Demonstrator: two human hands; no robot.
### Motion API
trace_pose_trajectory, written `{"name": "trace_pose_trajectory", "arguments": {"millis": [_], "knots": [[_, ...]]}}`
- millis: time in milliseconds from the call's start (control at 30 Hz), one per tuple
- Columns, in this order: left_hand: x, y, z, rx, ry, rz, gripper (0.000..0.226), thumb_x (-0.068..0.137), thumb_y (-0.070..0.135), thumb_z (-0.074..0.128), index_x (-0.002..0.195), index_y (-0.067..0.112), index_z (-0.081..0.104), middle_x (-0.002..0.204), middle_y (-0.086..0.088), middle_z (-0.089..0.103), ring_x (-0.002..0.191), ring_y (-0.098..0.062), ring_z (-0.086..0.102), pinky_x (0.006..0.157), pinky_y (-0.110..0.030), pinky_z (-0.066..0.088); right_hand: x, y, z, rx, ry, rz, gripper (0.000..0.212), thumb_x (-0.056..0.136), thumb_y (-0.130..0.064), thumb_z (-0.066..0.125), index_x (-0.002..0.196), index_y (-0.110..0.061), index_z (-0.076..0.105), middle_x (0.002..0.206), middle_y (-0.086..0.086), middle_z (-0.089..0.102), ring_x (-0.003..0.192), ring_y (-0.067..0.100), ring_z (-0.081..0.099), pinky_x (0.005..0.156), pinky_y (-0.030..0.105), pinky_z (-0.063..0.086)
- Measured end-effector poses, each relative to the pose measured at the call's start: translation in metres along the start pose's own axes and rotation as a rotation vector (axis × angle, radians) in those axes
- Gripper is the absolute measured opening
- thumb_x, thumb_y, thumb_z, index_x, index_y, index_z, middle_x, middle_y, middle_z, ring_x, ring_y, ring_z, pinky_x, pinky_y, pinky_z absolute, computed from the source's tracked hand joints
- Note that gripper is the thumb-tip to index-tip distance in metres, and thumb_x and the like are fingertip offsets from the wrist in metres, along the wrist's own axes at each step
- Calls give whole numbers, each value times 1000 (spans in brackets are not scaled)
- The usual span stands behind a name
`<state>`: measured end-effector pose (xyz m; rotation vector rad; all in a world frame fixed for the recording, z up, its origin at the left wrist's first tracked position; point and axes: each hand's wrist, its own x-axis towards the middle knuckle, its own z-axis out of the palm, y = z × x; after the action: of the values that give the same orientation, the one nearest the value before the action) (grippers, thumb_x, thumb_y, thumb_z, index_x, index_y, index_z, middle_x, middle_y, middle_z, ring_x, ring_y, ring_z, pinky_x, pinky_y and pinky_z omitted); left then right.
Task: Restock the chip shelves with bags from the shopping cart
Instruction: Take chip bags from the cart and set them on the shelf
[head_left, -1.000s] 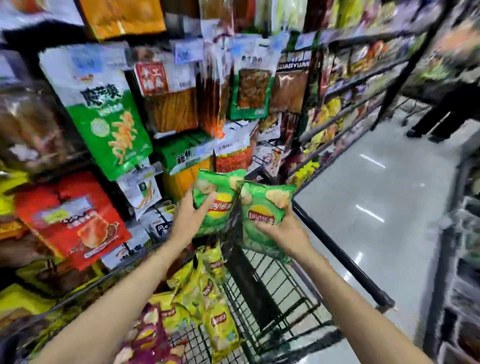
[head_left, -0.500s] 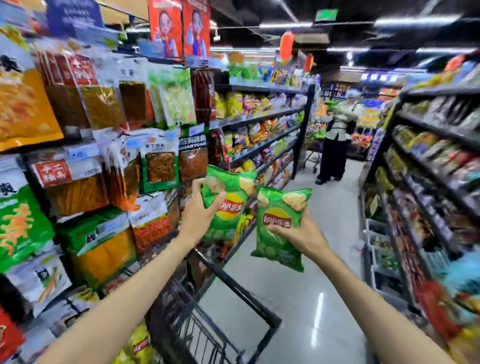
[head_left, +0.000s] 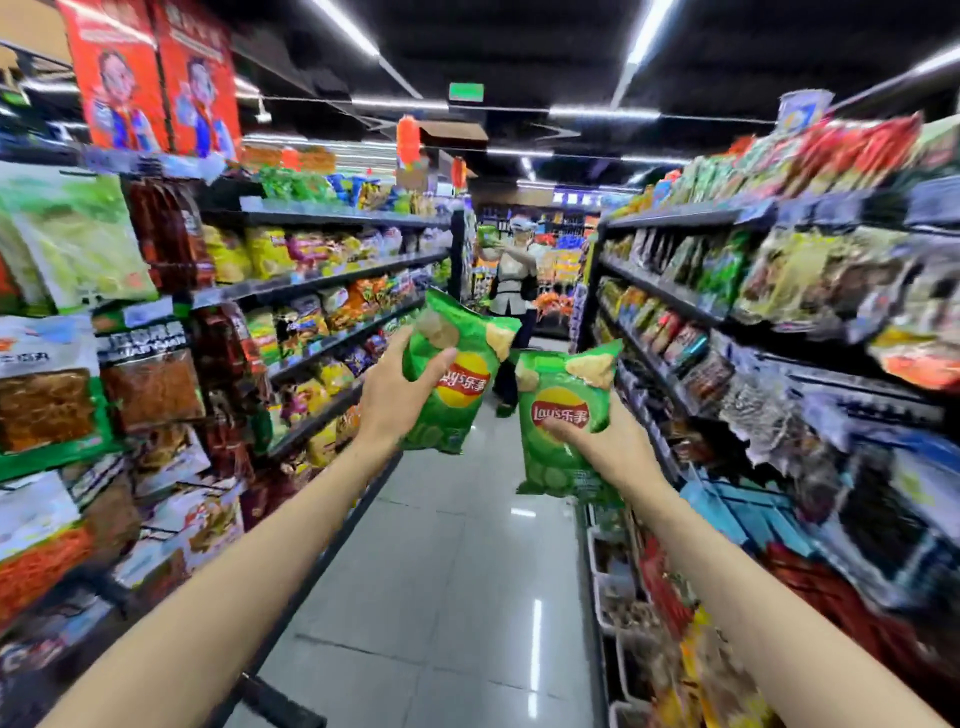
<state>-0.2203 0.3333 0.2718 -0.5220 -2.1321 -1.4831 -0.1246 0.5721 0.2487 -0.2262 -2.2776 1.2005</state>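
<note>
I hold two green Lay's chip bags out in front of me over the aisle. My left hand (head_left: 397, 387) grips the left green bag (head_left: 460, 371) by its left side. My right hand (head_left: 605, 449) grips the right green bag (head_left: 563, 415) from below and behind, a little lower and nearer. The bags hang apart with a narrow gap between them. The chip shelves (head_left: 332, 280) with yellow, orange and purple bags run along the left, farther down the aisle. The shopping cart is out of view apart from a dark bar (head_left: 291, 613) at the lower left.
Shelving packed with snack packets lines both sides, close on the left (head_left: 130, 384) and on the right (head_left: 779, 332). A shiny tiled floor (head_left: 447, 597) runs down the middle. A person (head_left: 511, 291) stands at the far end of the aisle.
My view has swung up and right from the cart to looking down the aisle. Both hands have kept their bags and lifted them forward; the cart has dropped out of view.
</note>
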Motion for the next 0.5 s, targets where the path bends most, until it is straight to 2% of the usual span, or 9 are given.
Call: {"name": "trace_pose_trajectory", "arguments": {"millis": [67,133,167,233,333,400,500], "knots": [[12,10,22,-14,23,25,67,90,46,65,145,13,45,130,15,48,119,-3,44,92,-14,30,16,10,-12,-10,13,-14,67,68,-61,80,124,-35,53,112,-9,69,104,14,65,95,41,52],[28,12,41,-17,20,49,64,91,45,65,144,13,46,123,17,45,114,0,43,90,-12,32,34,18,-18,-11,31,3,75,64,-73,75,125,-37,50,117,-7,68,108,17,64,98,44,50],[37,10,48,-17,14,56,67,90,51,63,144,14,46,128,17,48,118,-2,46,94,-17,36,45,21,-20,-19,41,15,79,62,-76,72,126,-37,47,119,-6,67,109,20,63,98,45,49],[57,1,64,0,7,66,77,87,64,58,147,18,42,140,4,54,127,-15,51,104,-32,41,67,28,-19,-31,45,31,75,65,-74,72,122,-36,41,122,-2,65,110,24,62,98,46,49],[91,-15,85,24,29,38,81,90,61,56,152,14,32,151,-7,44,138,-23,40,110,-36,33,109,39,-9,-24,36,25,75,66,-73,71,119,-32,39,119,0,64,106,24,63,96,46,50],[117,-26,97,6,43,29,85,88,67,54,151,15,34,150,-6,45,137,-23,41,113,-38,33,141,44,1,-13,35,19,79,67,-73,72,123,-28,39,119,-1,64,106,24,63,95,45,50],[166,-47,117,-9,63,8,98,76,85,48,147,18,39,143,-3,53,131,-23,49,108,-47,41,198,47,20,-23,40,1,82,74,-66,73,133,-25,35,120,0,62,109,26,61,94,42,48]]}}
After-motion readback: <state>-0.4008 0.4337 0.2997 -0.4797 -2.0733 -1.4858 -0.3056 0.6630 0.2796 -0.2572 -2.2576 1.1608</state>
